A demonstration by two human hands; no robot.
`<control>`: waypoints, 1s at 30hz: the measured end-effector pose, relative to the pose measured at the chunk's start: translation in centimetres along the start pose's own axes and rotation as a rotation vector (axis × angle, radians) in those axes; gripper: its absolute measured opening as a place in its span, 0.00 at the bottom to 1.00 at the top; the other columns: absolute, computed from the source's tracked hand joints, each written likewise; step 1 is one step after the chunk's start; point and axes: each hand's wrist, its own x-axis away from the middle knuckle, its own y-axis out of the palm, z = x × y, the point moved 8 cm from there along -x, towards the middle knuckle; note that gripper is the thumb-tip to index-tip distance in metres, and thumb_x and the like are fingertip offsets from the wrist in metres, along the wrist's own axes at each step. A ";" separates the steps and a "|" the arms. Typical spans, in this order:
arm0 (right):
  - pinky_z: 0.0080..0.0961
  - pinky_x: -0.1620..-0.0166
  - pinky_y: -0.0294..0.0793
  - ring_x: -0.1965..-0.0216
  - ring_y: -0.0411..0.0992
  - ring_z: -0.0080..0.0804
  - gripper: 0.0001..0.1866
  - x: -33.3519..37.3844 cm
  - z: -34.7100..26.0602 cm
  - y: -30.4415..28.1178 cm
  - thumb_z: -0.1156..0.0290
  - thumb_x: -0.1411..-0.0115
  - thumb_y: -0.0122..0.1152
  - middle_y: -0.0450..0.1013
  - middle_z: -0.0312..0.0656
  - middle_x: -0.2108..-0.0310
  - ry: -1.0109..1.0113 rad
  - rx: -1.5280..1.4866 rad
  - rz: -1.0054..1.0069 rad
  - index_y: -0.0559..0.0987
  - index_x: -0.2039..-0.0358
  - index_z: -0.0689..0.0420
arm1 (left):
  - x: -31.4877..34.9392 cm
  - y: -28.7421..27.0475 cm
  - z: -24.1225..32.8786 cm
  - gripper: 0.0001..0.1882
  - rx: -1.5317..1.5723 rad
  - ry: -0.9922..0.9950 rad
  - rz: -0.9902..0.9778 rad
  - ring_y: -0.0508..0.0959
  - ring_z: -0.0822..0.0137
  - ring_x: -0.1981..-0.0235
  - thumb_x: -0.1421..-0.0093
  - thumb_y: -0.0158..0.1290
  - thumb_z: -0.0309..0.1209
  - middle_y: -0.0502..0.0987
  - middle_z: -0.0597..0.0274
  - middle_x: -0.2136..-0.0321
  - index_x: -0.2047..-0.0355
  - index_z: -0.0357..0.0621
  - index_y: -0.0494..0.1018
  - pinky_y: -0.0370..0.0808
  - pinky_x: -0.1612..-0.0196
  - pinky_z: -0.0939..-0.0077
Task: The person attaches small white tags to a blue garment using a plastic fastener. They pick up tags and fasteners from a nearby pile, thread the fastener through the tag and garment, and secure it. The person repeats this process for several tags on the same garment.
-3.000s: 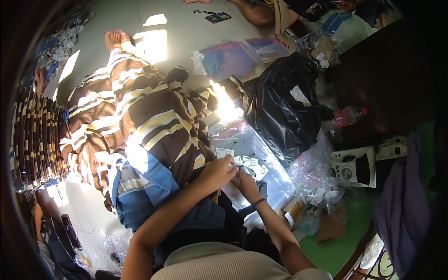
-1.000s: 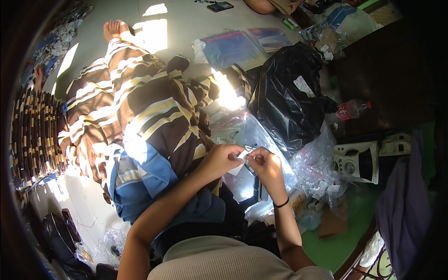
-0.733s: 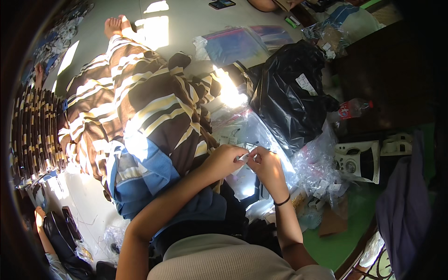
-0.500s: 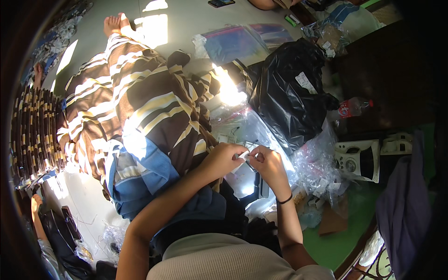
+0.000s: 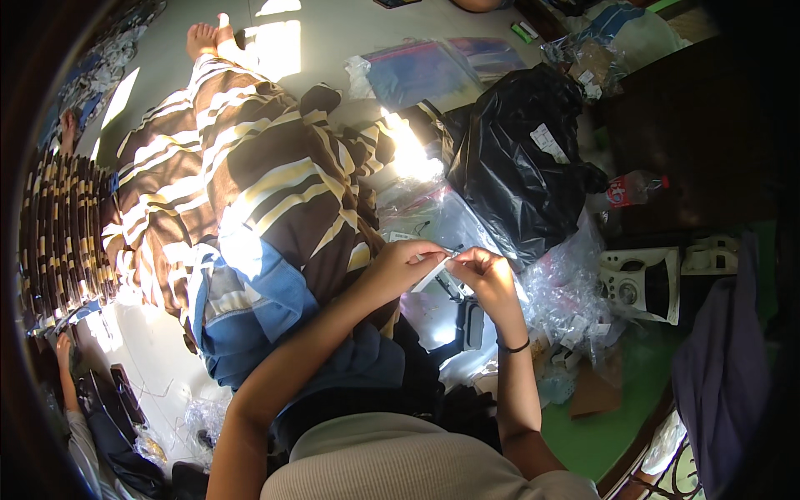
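My left hand (image 5: 407,268) pinches one end of a small white strip (image 5: 431,273), perhaps paper or a label. Fingertips of my right hand (image 5: 486,277) are pressed together at the strip's upper end, almost touching the left fingers. The strip slants down from between the hands. Just below the right hand lies a dark, rounded oblong object (image 5: 472,325), its kind unclear. Beneath both hands spreads clear plastic wrapping (image 5: 433,321), with small dark and white pieces partly hidden by my fingers.
A black plastic bag (image 5: 517,167) bulges beyond my right hand, beside crumpled clear wrap (image 5: 554,296) and a red-labelled bottle (image 5: 629,190). Brown striped cloth (image 5: 250,167) covers the legs on the left. Flat plastic bags (image 5: 425,75) lie farther off. Another person's arm (image 5: 65,367) shows at far left.
The white strip now shows longer and slants down between my hands. My right hand has shifted slightly right and turned. The other person's arm at the left has moved a little.
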 end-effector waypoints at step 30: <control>0.15 0.75 0.67 0.80 0.69 0.20 0.06 -1.5 3.9 -4.2 0.73 0.49 0.55 0.72 0.40 0.82 0.040 0.284 0.004 0.76 0.74 0.64 | 0.2 -2.7 1.7 0.07 0.364 0.265 0.261 0.67 0.75 0.60 0.39 0.38 0.29 0.69 0.61 0.65 0.66 0.39 0.63 0.60 0.53 0.80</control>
